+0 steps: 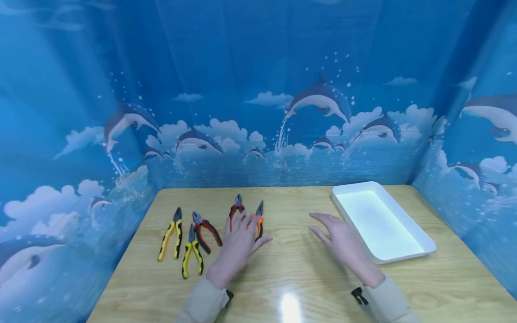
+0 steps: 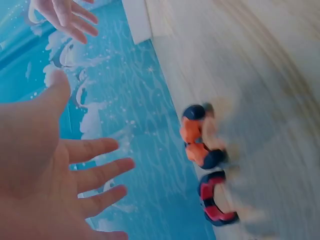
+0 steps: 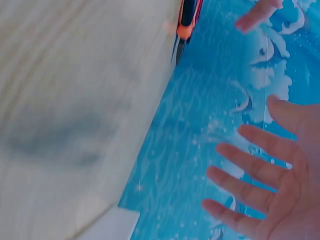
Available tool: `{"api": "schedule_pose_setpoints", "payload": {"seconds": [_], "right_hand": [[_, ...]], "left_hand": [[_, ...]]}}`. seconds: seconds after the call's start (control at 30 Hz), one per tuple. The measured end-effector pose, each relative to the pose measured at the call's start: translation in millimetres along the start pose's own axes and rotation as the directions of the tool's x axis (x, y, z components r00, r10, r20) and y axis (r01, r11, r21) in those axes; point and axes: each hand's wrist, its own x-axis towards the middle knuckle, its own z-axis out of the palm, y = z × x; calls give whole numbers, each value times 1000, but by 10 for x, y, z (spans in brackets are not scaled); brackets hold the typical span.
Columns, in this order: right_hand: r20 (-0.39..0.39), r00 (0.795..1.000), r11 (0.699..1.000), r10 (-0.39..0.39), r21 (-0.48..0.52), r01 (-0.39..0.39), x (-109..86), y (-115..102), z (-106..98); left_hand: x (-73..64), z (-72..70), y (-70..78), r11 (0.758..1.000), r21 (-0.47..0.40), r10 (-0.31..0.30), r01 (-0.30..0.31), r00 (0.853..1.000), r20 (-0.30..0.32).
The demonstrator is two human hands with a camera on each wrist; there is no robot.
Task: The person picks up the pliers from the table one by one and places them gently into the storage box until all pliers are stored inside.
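My left hand point(image 1: 239, 242) hovers with fingers spread, partly covering two pliers in the head view. Orange-and-black needle-nose pliers point(image 1: 260, 220) and red-and-black pliers point(image 1: 237, 206) lie there; in the left wrist view the hand point(image 2: 65, 175) is apart from both. Left of it rest other red-and-black pliers point(image 1: 199, 220), yellow-and-black needle-nose pliers point(image 1: 191, 244) and longer-handled yellow-and-black pliers point(image 1: 177, 220). Holding nothing, my right hand point(image 1: 341, 237) is above the table beside a white tray point(image 1: 375, 224), its fingers extended in the right wrist view.
The tray stands at the table's right side, with nothing seen in it. A light wood table point(image 1: 291, 260) carries everything. Blue dolphin-print curtains point(image 1: 258, 89) enclose the back and both sides.
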Motion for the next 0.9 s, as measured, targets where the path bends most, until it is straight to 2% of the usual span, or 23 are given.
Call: {"api": "schedule_pose_setpoints", "payload": {"seconds": [0.17, 0.3, 0.4, 0.5, 0.6, 0.77, 0.9], "right_hand": [[-80, 997, 1000, -2, -16, 0, 10, 179, -147], [-164, 986, 1000, -2, -19, -1, 0, 381, -275], [-242, 970, 999, -24, -40, 15, -11, 548, -373], [-292, 956, 998, -38, -68, 19, -22, 727, -476], [-300, 954, 998, -13, -69, -8, -38, 913, -584], [-285, 957, 996, 61, -49, -78, -95, 1255, -732], [-287, 956, 994, 68, -62, -89, -147, 1561, -782]], "left_hand": [[82, -45, 128, 1000, 3, 24, -24, 998, -65], [150, -61, 238, 997, 43, 63, -58, 990, -123], [213, -59, 324, 996, 53, 81, -74, 987, -139], [286, -53, 426, 996, 54, 75, -69, 990, -123], [347, -52, 534, 995, 67, 78, -71, 991, -106], [421, -29, 711, 992, 81, 109, -100, 988, -112], [487, -8, 872, 991, 72, 118, -111, 987, -106]]}}
